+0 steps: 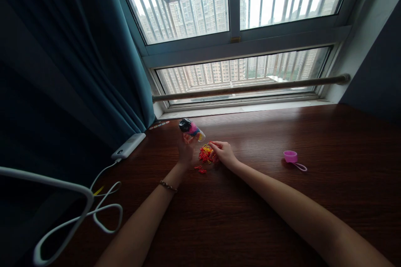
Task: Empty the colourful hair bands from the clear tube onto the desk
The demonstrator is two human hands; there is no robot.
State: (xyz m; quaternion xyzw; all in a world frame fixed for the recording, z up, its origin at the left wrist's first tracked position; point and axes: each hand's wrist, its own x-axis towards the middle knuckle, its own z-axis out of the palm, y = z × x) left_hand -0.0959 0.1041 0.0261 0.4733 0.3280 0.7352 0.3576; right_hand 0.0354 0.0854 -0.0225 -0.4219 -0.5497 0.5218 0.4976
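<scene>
A: What lies nearest on the dark wooden table (250, 217)?

B: A looped white cable (106, 212) at the near left. Further in, a few stray bands (200, 170), then the pile of small red, orange and yellow elastic bands (206, 154), between the two hands.

A: And the hands?

B: The right hand (224, 153) rests at the pile's right, fingertips drawn together at its far edge; whether a band is pinched is too small to tell. The left hand (185, 152) grips a small clear tube with a black end (191, 128), tilted just beyond the pile.

A: So the step?

B: Picking at the bands, I'd judge. Lifting a single one calls for a fine pinch.

A: Farther off?

B: A pink plastic cap with a loop (291, 157) far right, a white power bank (129, 146) left, then the barred window (232, 4)
</scene>
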